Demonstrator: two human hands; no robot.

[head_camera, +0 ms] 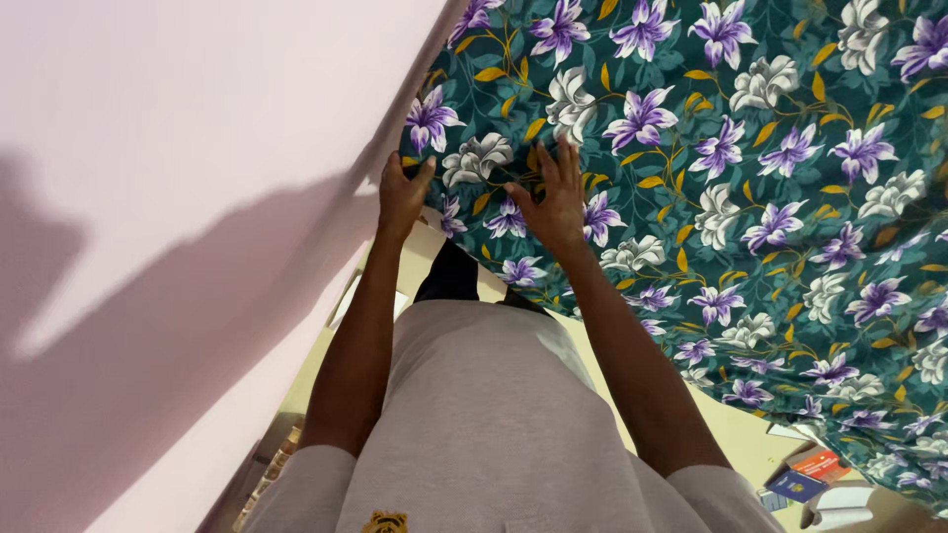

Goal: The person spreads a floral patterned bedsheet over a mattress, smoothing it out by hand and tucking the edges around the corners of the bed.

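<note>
A teal bedsheet (750,197) printed with purple and white flowers covers a bed that fills the upper right. My left hand (400,192) grips the sheet's corner edge beside the pale pink wall. My right hand (553,202) lies flat on the sheet with its fingers spread, a little to the right of the left hand. Both forearms reach up from my grey shirt (474,424) at the bottom middle.
A pale pink wall (168,197) runs along the left, close to the bed's corner. A cream floor (736,434) shows below the bed. Several books or boxes (805,479) lie on the floor at the lower right.
</note>
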